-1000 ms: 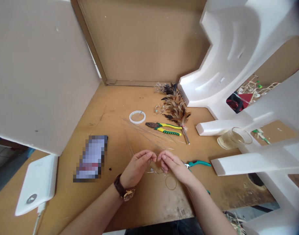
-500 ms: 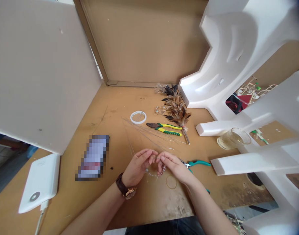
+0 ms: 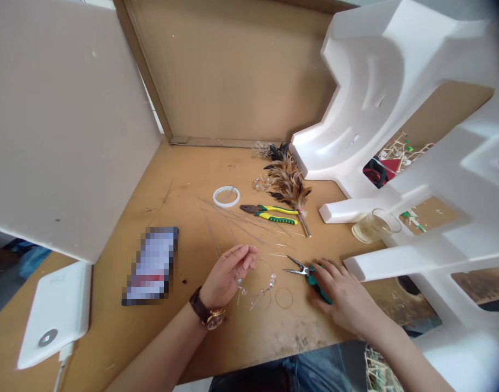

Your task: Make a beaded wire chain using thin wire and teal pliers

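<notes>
Near the middle of the table, my left hand (image 3: 228, 275), with a watch on the wrist, pinches one end of a thin beaded wire (image 3: 269, 283). Clear and pinkish beads on it dangle to the right of the fingers. My right hand (image 3: 341, 291) is wrapped round the teal handles of long-nose pliers (image 3: 300, 268), whose jaws stand apart and point left. A thin yellowish ring (image 3: 284, 298) lies between the hands. Farther back are yellow-green pliers (image 3: 269, 213), loose straight wires (image 3: 233, 220) and a white ring (image 3: 226, 196).
A feather bundle (image 3: 288, 182) lies at the back beside a small beaded coil (image 3: 260, 183). White foam (image 3: 375, 264) and a glass (image 3: 375, 226) stand at the right. A phone (image 3: 151, 265) and a white power bank (image 3: 57, 313) with a cable are at the left.
My right hand has left the beaded wire, moved right and taken hold of the teal pliers. My left hand has stayed at the wire. The view has shifted slightly.
</notes>
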Action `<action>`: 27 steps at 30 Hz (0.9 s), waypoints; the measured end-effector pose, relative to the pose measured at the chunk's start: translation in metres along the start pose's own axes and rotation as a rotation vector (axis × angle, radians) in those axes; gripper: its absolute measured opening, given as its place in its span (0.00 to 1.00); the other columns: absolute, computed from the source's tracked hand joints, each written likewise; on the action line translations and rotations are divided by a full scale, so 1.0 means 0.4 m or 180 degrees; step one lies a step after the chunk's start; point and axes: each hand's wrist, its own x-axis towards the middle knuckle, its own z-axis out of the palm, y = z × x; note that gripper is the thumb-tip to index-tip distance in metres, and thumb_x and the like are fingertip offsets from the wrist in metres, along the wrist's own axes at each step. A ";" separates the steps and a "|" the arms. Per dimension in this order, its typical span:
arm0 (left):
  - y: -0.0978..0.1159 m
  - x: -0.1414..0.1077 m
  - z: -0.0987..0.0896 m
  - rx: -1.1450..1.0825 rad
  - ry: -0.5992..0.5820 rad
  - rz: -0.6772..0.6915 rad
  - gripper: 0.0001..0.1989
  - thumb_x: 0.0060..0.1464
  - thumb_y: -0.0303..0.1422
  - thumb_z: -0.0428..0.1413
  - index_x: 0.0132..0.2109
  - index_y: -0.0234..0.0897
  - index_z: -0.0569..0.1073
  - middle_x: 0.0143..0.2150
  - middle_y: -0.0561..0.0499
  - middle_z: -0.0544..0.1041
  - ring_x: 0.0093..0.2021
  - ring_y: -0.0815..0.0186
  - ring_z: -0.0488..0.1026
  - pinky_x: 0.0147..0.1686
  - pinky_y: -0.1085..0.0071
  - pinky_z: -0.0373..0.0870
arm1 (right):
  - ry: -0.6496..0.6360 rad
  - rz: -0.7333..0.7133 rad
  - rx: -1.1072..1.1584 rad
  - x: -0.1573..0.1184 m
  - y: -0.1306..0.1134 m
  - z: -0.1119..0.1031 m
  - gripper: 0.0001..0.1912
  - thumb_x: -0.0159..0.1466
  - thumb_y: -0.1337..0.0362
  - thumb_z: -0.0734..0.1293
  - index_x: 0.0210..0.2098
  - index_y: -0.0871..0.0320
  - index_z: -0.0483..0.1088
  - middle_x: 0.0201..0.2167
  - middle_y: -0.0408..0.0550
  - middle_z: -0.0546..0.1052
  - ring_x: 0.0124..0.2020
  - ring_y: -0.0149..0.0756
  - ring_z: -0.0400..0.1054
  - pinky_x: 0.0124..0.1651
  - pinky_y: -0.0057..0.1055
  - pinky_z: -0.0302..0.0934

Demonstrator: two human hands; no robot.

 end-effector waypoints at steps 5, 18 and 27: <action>0.005 -0.008 0.011 -0.0152 -0.0140 -0.0162 0.09 0.53 0.32 0.54 0.33 0.31 0.76 0.19 0.56 0.60 0.26 0.73 0.61 0.32 0.74 0.61 | -0.0140 -0.0174 -0.0676 -0.016 0.039 0.023 0.38 0.48 0.57 0.66 0.57 0.57 0.57 0.58 0.58 0.59 0.57 0.56 0.48 0.54 0.51 0.45; 0.015 -0.019 0.021 0.0666 -0.0201 -0.0207 0.11 0.52 0.37 0.54 0.32 0.32 0.76 0.17 0.56 0.61 0.24 0.71 0.62 0.33 0.72 0.60 | -0.0320 -0.0164 -0.0826 0.026 0.021 -0.020 0.17 0.49 0.68 0.61 0.40 0.60 0.65 0.36 0.55 0.68 0.37 0.44 0.61 0.35 0.35 0.51; 0.011 -0.018 0.017 0.0991 -0.0101 -0.0105 0.12 0.51 0.38 0.54 0.32 0.33 0.76 0.18 0.56 0.62 0.25 0.70 0.62 0.31 0.73 0.59 | -0.0942 0.0272 0.2126 0.026 0.034 -0.104 0.15 0.53 0.68 0.53 0.38 0.57 0.64 0.29 0.45 0.71 0.25 0.33 0.63 0.26 0.29 0.55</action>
